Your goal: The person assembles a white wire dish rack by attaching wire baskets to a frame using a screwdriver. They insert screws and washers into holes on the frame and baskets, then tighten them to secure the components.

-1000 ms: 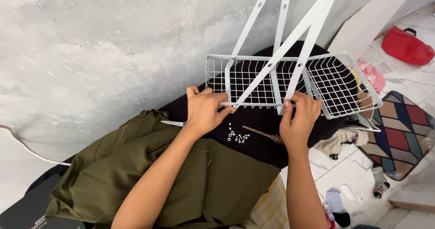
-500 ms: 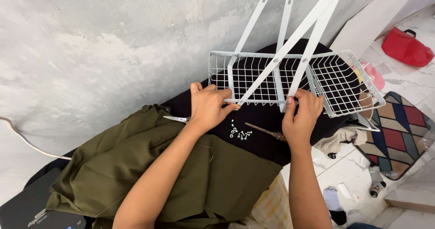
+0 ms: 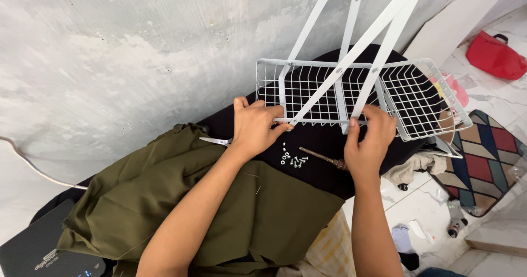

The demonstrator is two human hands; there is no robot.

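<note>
Head view: the left hand (image 3: pixel 253 128) closes its fingers over the near rim of the white wire basket (image 3: pixel 422 99), steadying it on the black cloth (image 3: pixel 324 151). The right hand (image 3: pixel 369 142) pinches a white flat metal bar (image 3: pixel 362 46) at its lower end, seemingly aligning it to the rim. Between both hands lie small silver screws (image 3: pixel 292 159) and a screwdriver (image 3: pixel 321 157), within reach. Olive green fabric (image 3: pixel 164 200) lies beneath the left forearm.

Olive-green cloth (image 3: pixel 181 200) heaped over black cloth (image 3: pixel 329 151). Red bag (image 3: pixel 495 56) on tiled floor (image 3: pixel 433 211), well apart from patchwork mat (image 3: pixel 483 162). Grey cable (image 3: pixel 27 164) along rough grey wall (image 3: pixel 110 52). Dark device (image 3: pixel 44 255) at lower left.
</note>
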